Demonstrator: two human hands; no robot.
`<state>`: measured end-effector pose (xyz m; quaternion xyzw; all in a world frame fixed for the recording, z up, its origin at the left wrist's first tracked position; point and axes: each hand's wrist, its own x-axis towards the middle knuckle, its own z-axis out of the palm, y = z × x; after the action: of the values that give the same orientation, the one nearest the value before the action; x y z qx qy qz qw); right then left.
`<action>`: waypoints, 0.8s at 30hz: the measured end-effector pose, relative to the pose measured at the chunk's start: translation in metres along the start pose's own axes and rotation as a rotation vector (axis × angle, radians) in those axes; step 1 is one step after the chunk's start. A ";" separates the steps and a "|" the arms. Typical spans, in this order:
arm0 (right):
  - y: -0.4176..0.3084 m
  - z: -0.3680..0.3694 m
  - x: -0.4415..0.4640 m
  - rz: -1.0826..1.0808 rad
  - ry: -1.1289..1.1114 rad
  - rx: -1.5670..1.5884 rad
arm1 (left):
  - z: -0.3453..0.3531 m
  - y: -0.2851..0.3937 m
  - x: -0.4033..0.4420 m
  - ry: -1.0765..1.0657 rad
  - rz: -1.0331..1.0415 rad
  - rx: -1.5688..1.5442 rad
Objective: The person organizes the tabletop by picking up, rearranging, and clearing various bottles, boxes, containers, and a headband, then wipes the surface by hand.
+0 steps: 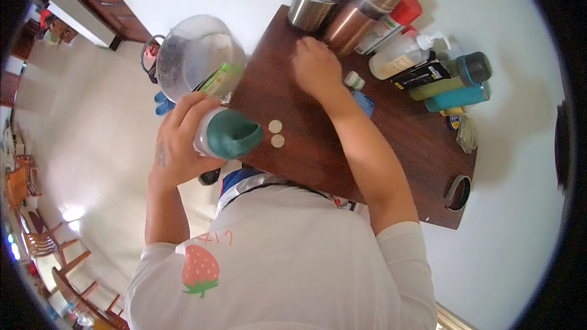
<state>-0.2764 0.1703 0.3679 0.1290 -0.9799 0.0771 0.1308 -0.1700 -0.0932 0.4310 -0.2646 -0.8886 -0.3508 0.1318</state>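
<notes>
My left hand (177, 137) is wrapped round a bottle with a dark green looped lid (232, 134) and a pale body. It holds the bottle tilted off the left edge of the dark wooden table (306, 140). Two small pale round discs (276, 133) lie on the tabletop beside the lid. My right hand (317, 68) is over the far part of the table, just in front of a steel flask (309, 0). Its fingers are curled and slightly blurred, and whatever they hold, if anything, is hidden. A small bottle with a pale cap (354, 80) lies by the right wrist.
Along the wall stand a copper-coloured flask (367, 9), a red-capped can (391, 23), a pump bottle (400, 55) and a teal bottle (458, 96). A black ring-shaped band (457, 193) lies near the right corner. A clear bin (199, 55) with a green packet is off the table's left side.
</notes>
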 end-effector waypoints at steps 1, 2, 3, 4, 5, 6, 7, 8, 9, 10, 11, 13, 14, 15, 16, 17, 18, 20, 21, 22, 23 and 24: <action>-0.004 -0.011 -0.008 -0.027 -0.077 0.000 | -0.001 -0.002 -0.003 -0.002 -0.017 0.001; -0.007 -0.017 -0.017 -0.056 -0.148 -0.003 | -0.001 -0.004 -0.005 0.000 -0.030 0.004; -0.009 -0.019 -0.027 -0.077 -0.141 0.025 | -0.002 -0.006 -0.007 -0.010 -0.040 0.011; -0.008 -0.021 -0.037 -0.100 -0.133 0.049 | -0.002 -0.008 -0.008 -0.017 -0.048 0.016; -0.007 -0.022 -0.040 -0.123 -0.121 0.071 | -0.002 -0.008 -0.008 -0.021 -0.053 0.022; -0.005 -0.019 -0.035 -0.094 -0.040 0.070 | -0.002 -0.008 -0.007 -0.034 -0.062 0.029; 0.000 -0.015 -0.028 -0.061 0.041 0.069 | -0.001 -0.007 -0.007 -0.051 -0.068 0.035; 0.005 -0.009 -0.019 -0.027 0.127 0.068 | -0.001 -0.006 -0.005 -0.068 -0.071 0.043; 0.010 0.006 -0.012 -0.002 0.171 0.020 | -0.001 -0.006 -0.003 -0.065 -0.052 0.036; 0.008 0.009 -0.004 0.023 0.146 -0.010 | 0.000 -0.005 -0.001 -0.064 -0.035 0.030; 0.005 0.012 0.002 0.047 0.118 -0.039 | 0.000 -0.004 0.000 -0.065 -0.020 0.024; 0.001 0.009 0.005 0.077 0.031 -0.056 | 0.000 -0.002 0.003 -0.060 -0.021 0.012; 0.001 0.004 0.005 0.079 -0.024 -0.045 | 0.000 -0.002 0.003 -0.055 -0.022 0.004; -0.001 -0.002 0.005 0.080 -0.080 -0.033 | 0.000 -0.003 0.003 -0.057 -0.024 0.010; -0.006 -0.009 -0.001 0.034 -0.104 0.023 | 0.000 -0.004 0.001 -0.060 -0.029 0.016; -0.012 -0.017 -0.014 -0.014 -0.126 0.079 | 0.000 -0.006 0.000 -0.061 -0.034 0.022; -0.019 -0.021 -0.030 -0.063 -0.152 0.135 | -0.001 -0.007 -0.001 -0.059 -0.046 0.029; -0.032 -0.021 -0.066 -0.165 -0.068 0.208 | -0.001 -0.009 -0.003 -0.051 -0.069 0.041; -0.038 -0.024 -0.078 -0.182 -0.072 0.223 | -0.001 -0.010 -0.004 -0.044 -0.073 0.041; -0.043 -0.027 -0.088 -0.196 -0.071 0.236 | 0.000 -0.011 -0.004 -0.038 -0.071 0.042; -0.046 -0.031 -0.095 -0.204 -0.067 0.247 | 0.001 -0.012 -0.003 -0.034 -0.062 0.042; -0.047 -0.035 -0.099 -0.203 -0.081 0.288 | 0.001 -0.011 0.000 -0.037 -0.065 0.044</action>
<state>-0.1633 0.1552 0.3794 0.2477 -0.9452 0.1976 0.0785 -0.1763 -0.0991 0.4238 -0.2393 -0.9065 -0.3302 0.1095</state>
